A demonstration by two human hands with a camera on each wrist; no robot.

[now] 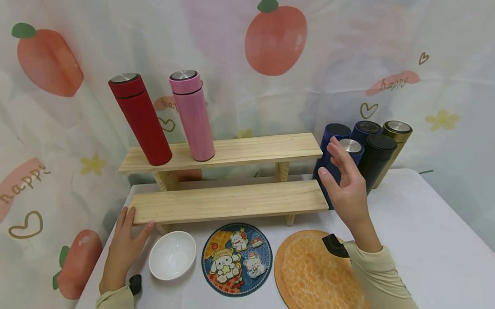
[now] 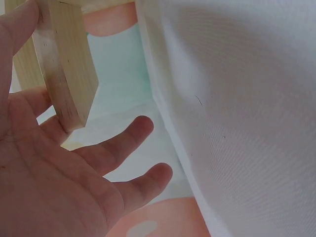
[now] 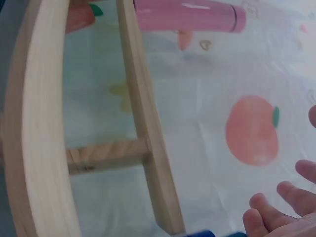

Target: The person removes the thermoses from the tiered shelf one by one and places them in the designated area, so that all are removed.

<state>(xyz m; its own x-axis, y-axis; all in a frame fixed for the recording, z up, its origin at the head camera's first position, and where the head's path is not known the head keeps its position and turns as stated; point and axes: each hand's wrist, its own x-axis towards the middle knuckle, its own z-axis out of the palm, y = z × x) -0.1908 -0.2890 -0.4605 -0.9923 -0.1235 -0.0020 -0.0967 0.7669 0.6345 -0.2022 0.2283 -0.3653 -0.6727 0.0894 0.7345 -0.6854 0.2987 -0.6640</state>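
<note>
The open left hand [image 1: 123,250] is touching the lower shelf's [image 1: 228,201] left end; the open right hand [image 1: 347,187] is partly hiding the blue flasks [image 1: 333,144] at the desk's back edge.

The person wears a long-sleeved top in pale cream-yellow; the sleeves reach to the wrists, and the cuffs look soft and a little wrinkled. On each wrist sits a small black device, one beside the left hand [image 1: 121,250] and one beside the right hand [image 1: 349,192]; both hands are bare, without rings or gloves.

Red flask [image 1: 140,118], pink flask [image 1: 192,114], white bowl [image 1: 172,255], blue cartoon-animal mat [image 1: 236,258], orange mat [image 1: 317,275], peach-print backdrop [image 1: 275,35]
</note>
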